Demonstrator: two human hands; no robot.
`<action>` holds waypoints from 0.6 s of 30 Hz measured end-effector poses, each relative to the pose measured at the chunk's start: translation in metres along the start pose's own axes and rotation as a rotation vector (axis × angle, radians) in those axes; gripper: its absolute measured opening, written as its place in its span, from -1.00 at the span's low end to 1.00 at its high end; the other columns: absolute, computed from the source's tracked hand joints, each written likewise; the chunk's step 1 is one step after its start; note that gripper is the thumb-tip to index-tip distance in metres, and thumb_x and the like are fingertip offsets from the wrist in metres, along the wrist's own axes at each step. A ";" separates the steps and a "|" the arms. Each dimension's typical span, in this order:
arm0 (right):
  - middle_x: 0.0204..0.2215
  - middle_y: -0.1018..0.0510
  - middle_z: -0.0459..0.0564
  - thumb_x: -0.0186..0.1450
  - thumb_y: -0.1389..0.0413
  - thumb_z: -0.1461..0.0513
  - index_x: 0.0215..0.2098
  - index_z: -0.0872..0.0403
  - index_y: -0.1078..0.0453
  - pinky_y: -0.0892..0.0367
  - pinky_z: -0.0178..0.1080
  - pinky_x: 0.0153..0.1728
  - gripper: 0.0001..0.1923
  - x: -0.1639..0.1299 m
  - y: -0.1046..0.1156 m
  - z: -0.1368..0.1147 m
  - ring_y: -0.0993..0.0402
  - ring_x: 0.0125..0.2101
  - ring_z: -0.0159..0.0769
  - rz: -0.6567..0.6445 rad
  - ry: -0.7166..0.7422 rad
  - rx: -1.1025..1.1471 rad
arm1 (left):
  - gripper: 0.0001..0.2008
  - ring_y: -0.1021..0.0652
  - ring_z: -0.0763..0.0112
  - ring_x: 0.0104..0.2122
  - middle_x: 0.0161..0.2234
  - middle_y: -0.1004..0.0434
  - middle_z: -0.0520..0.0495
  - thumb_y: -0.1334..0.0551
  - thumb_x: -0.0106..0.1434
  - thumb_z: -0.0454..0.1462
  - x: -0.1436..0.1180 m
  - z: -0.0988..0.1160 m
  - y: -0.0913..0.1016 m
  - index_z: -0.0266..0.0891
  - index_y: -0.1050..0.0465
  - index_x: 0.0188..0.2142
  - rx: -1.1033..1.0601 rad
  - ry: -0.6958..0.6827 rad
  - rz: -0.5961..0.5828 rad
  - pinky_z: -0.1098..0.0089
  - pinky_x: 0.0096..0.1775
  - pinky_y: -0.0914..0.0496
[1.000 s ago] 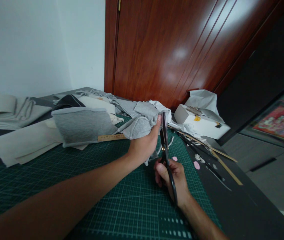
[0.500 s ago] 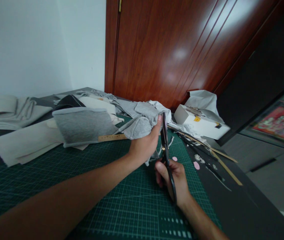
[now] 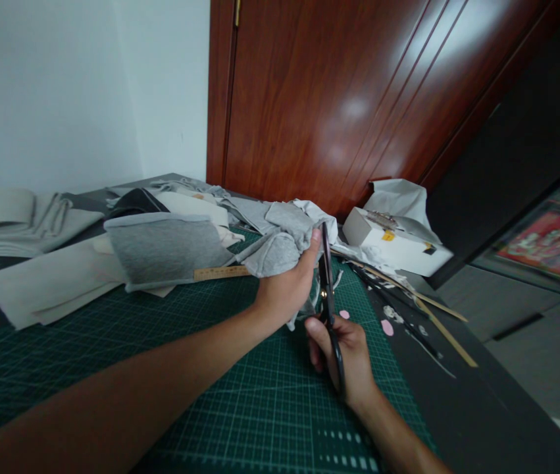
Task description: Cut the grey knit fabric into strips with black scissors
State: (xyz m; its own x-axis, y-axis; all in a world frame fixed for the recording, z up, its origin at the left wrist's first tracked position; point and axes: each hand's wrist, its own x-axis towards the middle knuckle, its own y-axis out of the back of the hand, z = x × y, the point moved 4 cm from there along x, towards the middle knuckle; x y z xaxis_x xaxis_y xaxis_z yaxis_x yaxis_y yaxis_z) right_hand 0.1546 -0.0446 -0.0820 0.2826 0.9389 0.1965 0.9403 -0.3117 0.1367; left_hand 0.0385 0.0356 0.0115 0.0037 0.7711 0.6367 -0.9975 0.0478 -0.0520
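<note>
Fingers of our left hand [image 3: 282, 289] pinch the grey cloth [image 3: 280, 245] bunched above the mat [image 3: 112, 355]; our right hand [image 3: 341, 349] curls shut around the scissors [image 3: 326, 289], blades upright against the cloth edge. Cutting appears partway: trimmed scraps [image 3: 387, 326] lie nearby, most cloth uncut.

Bunched grey fabric [image 3: 280, 247] raised above a green cutting mat, black scissors [image 3: 328, 296] upright against its edge.

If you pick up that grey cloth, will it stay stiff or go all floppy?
Probably floppy: the grey cloth bunches and folds where the left hand grips it, and a loose end hangs below the hand. It likely weighs little, since one hand holds the bundle up. It may shift under the scissors held by the right hand.
</note>
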 end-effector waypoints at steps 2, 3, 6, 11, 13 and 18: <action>-0.81 -0.34 -0.18 0.16 -0.32 -0.15 -0.66 0.06 -0.34 -0.09 -0.42 -0.80 -0.46 0.000 0.000 -0.002 -0.18 -0.80 -0.46 0.001 0.005 -0.008 | -0.70 -0.46 0.25 0.21 0.07 -0.60 -0.03 -0.15 0.40 0.00 -0.001 -0.001 0.000 0.01 -0.57 -0.06 -0.061 0.026 0.011 0.17 0.36 -0.08; -0.81 -0.34 -0.17 0.16 -0.32 -0.15 -0.66 0.06 -0.33 -0.09 -0.42 -0.80 -0.45 0.000 0.000 -0.002 -0.18 -0.80 -0.46 0.003 0.007 -0.012 | -0.71 -0.46 0.24 0.21 0.05 -0.60 -0.03 -0.16 0.39 0.00 -0.001 -0.002 0.001 0.01 -0.58 -0.07 -0.090 0.037 0.016 0.18 0.35 -0.09; -0.81 -0.34 -0.17 0.16 -0.32 -0.16 -0.66 0.05 -0.33 -0.09 -0.41 -0.81 -0.45 0.000 0.001 -0.002 -0.19 -0.81 -0.45 0.011 0.007 -0.010 | -0.77 -0.51 0.25 0.15 -0.02 -0.63 -0.01 -0.19 0.38 -0.06 0.000 -0.001 0.004 -0.01 -0.59 -0.15 -0.144 0.048 0.036 0.22 0.31 -0.16; -0.82 -0.35 -0.18 0.18 -0.31 -0.13 -0.64 0.06 -0.35 -0.09 -0.42 -0.82 -0.48 0.001 0.002 0.003 -0.19 -0.82 -0.45 0.013 0.003 -0.002 | -0.92 -0.60 0.26 -0.04 -0.19 -0.65 0.02 -0.27 0.30 -0.20 0.006 0.000 0.009 -0.03 -0.56 -0.30 -0.210 0.055 0.059 0.26 0.13 -0.36; -0.82 -0.34 -0.18 0.17 -0.32 -0.13 -0.64 0.06 -0.35 -0.08 -0.42 -0.82 -0.48 0.002 0.001 0.004 -0.18 -0.82 -0.46 0.016 -0.003 -0.002 | -0.93 -0.59 0.25 -0.04 -0.21 -0.64 0.00 -0.27 0.27 -0.25 0.009 0.000 0.009 -0.07 -0.56 -0.32 -0.273 0.060 0.030 0.25 0.12 -0.37; -0.82 -0.34 -0.18 0.17 -0.32 -0.14 -0.62 0.07 -0.36 -0.10 -0.43 -0.81 -0.47 0.002 0.000 0.004 -0.19 -0.82 -0.46 0.010 0.008 0.004 | -0.91 -0.59 0.24 -0.15 -0.30 -0.60 0.02 -0.29 0.18 -0.31 0.015 0.002 0.013 -0.08 -0.55 -0.31 -0.302 0.100 0.062 0.24 0.06 -0.39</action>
State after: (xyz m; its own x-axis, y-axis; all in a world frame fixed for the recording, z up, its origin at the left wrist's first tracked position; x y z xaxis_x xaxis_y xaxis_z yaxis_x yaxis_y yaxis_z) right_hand 0.1560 -0.0419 -0.0858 0.2900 0.9346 0.2059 0.9382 -0.3201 0.1313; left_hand 0.0251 0.0464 0.0221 -0.0344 0.8362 0.5474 -0.9300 0.1738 -0.3239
